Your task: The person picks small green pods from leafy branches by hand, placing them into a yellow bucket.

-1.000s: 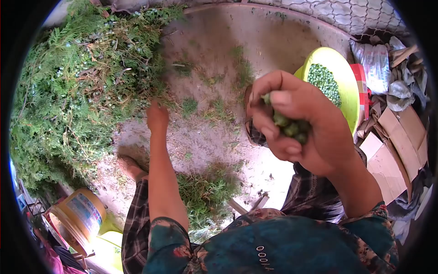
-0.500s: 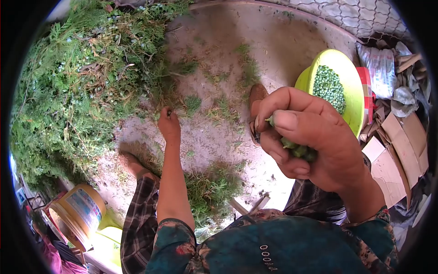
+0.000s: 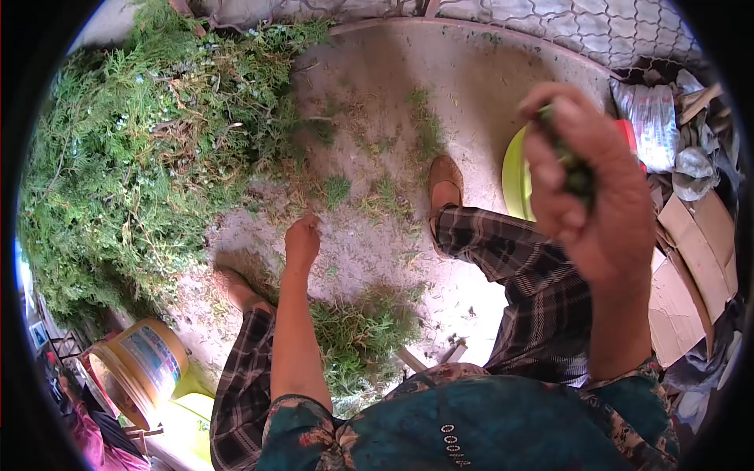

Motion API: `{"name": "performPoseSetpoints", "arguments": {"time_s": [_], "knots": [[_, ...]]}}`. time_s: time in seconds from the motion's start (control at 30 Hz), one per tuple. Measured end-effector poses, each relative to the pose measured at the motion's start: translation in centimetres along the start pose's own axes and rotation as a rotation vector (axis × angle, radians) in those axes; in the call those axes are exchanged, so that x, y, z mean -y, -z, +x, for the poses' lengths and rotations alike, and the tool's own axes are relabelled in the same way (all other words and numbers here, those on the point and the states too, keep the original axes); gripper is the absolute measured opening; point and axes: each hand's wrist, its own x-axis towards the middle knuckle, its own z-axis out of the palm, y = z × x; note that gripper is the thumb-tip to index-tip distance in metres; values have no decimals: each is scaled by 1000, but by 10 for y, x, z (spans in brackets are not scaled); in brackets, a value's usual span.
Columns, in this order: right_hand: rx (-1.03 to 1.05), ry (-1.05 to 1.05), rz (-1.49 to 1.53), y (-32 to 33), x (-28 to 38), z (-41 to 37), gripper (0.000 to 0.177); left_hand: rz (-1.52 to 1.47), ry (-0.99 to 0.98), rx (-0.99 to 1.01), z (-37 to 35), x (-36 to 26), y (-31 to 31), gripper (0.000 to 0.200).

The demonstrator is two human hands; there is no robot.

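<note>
My right hand is raised at the right, in front of the yellow-green basin, with its fingers curled round several small green cones. Motion blurs its fingertips. Lower down, between my feet, my left hand is closed above the littered floor; what its fingers pinch, if anything, is too small to make out. To its left rises a large heap of cut evergreen branches. A smaller pile of sprigs lies between my legs. Most of the basin is hidden behind my right hand.
A tan bucket lies tilted at the lower left, beside a bright yellow-green container. Flattened cardboard and plastic wrapping crowd the right side. Wire mesh runs along the back.
My right hand has moved up and right, over the basin, still round the green cones. My left hand has dropped slightly down and right; the small dark thing at its fingertips no longer shows.
</note>
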Motion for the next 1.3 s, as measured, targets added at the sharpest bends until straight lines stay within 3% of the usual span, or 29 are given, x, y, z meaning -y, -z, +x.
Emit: {"name": "performPoseSetpoints", "arguments": {"time_s": [0.03, 0.1, 0.13, 0.17, 0.2, 0.23, 0.27, 0.33, 0.4, 0.47, 0.5, 0.57, 0.8, 0.9, 0.97, 1.0, 1.17, 1.27, 1.3], "knots": [[-137, 164, -170, 9, 4, 0, 22, 0, -5, -2, 1, -7, 11, 19], [-462, 423, -655, 40, 11, 1, 20, 457, -179, 158, 3, -26, 37, 20], [-543, 441, -842, 70, 14, 4, 22, 422, -61, 132, 11, -47, 51, 21], [-626, 456, -1029, 105, 15, 7, 26, 359, -55, 11, 25, -57, 58, 26], [-649, 332, -1220, 141, 18, 5, 30, 294, -49, -108, 40, -63, 61, 31], [-667, 199, -1407, 168, 18, 1, 36, 271, -176, -277, 56, -66, 61, 38], [-672, 199, -1408, 182, 16, -1, 36, 245, -304, -446, 73, -67, 59, 47], [-718, 276, -1748, 197, 11, -6, 42, 173, -237, -510, 124, -58, 44, 54], [-616, 353, -1628, 171, 10, 3, 41, 102, -169, -578, 151, -59, 43, 61], [-433, 395, -1439, 129, 6, 9, 41, -33, 172, -321, 159, -65, 42, 69], [-362, 371, -1371, 110, 3, 10, 41, -25, 165, -312, 152, -72, 45, 69], [-251, 436, -1287, 95, -5, 12, 42, 125, 54, -571, 120, -92, 61, 63], [-89, 482, -1292, 72, -6, 7, 41, 61, -59, -786, 73, -86, 152, 34], [-81, 590, -1231, 60, -12, 2, 40, -72, -152, -799, 54, -102, 196, 25], [-20, 581, -1270, 46, -9, -1, 42, -585, -131, -650, 40, -115, 216, 17], [-13, 650, -1222, 44, -17, 3, 41, -653, -87, -635, 33, -118, 222, 16], [56, 605, -1204, 14, -16, 0, 39, -840, 3, -557, -5, -140, 244, 19], [74, 677, -1253, 2, -22, 4, 39, -935, -190, -517, -28, -170, 266, 37], [85, 683, -1258, -3, -24, 5, 39, -876, -192, -486, -31, -171, 287, 33]]}}
